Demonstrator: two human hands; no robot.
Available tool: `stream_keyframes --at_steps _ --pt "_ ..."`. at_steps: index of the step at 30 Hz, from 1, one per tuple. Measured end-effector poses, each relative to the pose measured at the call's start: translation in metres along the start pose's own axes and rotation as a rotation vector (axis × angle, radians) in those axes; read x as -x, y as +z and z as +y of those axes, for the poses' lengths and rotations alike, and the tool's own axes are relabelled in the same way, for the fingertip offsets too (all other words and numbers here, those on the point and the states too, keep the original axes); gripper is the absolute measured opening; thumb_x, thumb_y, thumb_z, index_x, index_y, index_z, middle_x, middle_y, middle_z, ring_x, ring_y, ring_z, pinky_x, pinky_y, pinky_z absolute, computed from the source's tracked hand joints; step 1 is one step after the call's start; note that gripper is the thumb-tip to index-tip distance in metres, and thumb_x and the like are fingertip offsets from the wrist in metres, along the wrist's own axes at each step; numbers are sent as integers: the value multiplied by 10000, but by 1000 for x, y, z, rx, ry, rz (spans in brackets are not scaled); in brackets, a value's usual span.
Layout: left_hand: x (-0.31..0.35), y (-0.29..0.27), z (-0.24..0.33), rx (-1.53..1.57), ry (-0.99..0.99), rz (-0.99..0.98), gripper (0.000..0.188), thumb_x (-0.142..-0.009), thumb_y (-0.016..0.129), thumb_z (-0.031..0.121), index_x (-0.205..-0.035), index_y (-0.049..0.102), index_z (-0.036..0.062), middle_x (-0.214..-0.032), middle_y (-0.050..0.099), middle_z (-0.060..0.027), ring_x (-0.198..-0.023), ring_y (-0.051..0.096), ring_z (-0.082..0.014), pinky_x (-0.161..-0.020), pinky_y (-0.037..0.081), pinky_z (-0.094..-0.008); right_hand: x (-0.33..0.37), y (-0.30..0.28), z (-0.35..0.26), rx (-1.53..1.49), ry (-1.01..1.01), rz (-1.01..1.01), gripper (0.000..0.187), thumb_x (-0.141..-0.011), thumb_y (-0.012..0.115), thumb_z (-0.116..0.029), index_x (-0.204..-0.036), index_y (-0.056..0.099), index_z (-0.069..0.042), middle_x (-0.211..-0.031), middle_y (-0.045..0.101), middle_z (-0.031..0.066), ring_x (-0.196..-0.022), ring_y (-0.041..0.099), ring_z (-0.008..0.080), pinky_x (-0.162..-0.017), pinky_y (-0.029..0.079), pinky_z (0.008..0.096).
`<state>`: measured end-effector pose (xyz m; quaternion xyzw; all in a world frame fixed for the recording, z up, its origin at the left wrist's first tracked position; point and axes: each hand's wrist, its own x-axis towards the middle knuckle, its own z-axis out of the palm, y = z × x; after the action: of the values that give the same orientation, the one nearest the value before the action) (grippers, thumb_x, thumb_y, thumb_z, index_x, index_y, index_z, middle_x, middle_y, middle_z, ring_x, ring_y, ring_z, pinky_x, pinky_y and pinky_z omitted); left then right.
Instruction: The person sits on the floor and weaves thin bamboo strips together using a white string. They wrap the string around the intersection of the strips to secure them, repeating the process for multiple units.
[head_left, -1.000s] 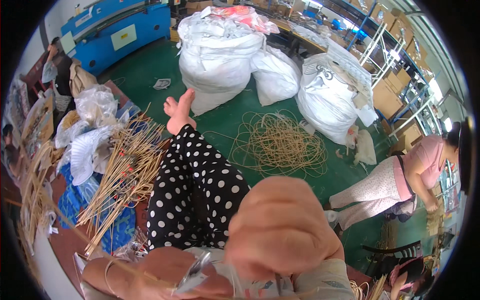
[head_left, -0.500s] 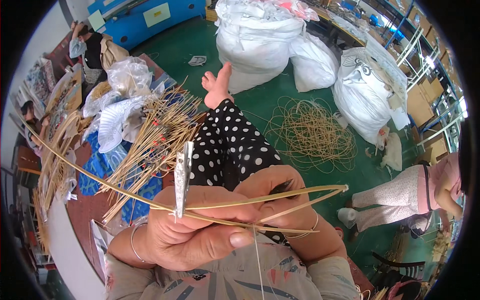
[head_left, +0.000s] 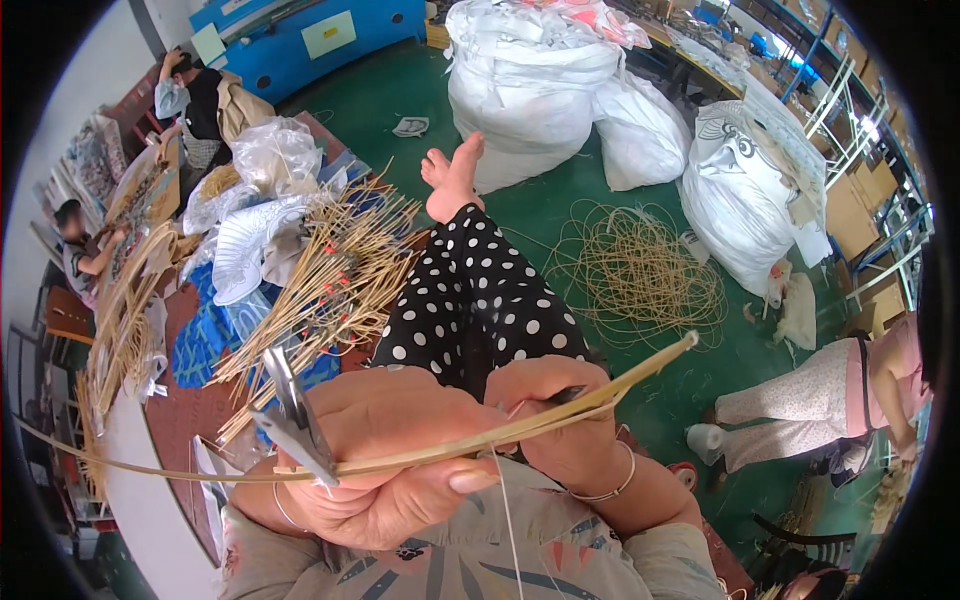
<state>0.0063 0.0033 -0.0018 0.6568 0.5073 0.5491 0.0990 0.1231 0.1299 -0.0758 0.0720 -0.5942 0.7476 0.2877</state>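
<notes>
My left hand [head_left: 385,475] is closed, its thumb pressing a long thin bamboo strip [head_left: 650,365] against the fingers. From the same hand juts a worn pair of metal snips [head_left: 297,425], blades apart; the handles are hidden. My right hand [head_left: 565,420] is also closed, pinching the strip near its right end, where it lies doubled with both layers close together. A thin pale thread [head_left: 512,525] hangs from the strip between my hands, down past my shirt. Leftward, the strip's long tail reaches over the white table edge.
Left of my legs lies a heap of bamboo sticks [head_left: 330,300] on blue cloth. A coil of thin cane [head_left: 645,270] rests on the green floor, with large white sacks [head_left: 530,110] behind. Two people sit at the far left; another person [head_left: 800,400] stands at the right.
The doubled end, spread into a loop before, is now pressed nearly flat and tilts up to the right. The snips have swung left and their blades have opened.
</notes>
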Motion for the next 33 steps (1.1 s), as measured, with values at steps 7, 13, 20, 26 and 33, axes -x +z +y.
stream_keyframes --at_steps 7,13,20,26,33 --pt "8 6 12 -297 2 134 232 -701 666 53 -902 579 -25 -730 614 -91 -533 584 -207 -447 447 -265 -2 4 -27 531 -369 -227 202 -668 653 -2 -846 556 -2 -675 541 72 -539 525 210 -475 419 291" --pt "5 15 -7 -226 82 46 234 -662 674 39 -862 587 -48 -671 593 -102 -484 567 -201 -412 434 -262 -1 10 -51 637 -527 -96 287 -607 691 -29 -861 562 5 -719 575 80 -532 539 185 -444 432 270" --pt "8 14 -4 -168 113 -29 281 -680 648 56 -924 561 -51 -715 591 -99 -490 548 -186 -398 412 -265 -5 24 -71 834 -368 -94 405 -649 674 -74 -1007 544 65 -746 598 96 -522 552 200 -444 427 261" --pt "13 11 -9 48 22 -52 245 -741 615 59 -961 554 -29 -791 600 -102 -595 589 -220 -489 459 -269 -17 -38 -99 538 -144 -529 435 -687 674 -134 -1018 521 105 -739 596 114 -508 545 176 -437 408 232" --pt "14 1 -4 233 -198 -133 187 -765 600 41 -935 558 -23 -834 604 -113 -660 608 -221 -575 482 -271 -4 -33 -65 113 -38 197 477 -689 698 -164 -988 504 153 -664 564 110 -518 517 103 -457 388 191"
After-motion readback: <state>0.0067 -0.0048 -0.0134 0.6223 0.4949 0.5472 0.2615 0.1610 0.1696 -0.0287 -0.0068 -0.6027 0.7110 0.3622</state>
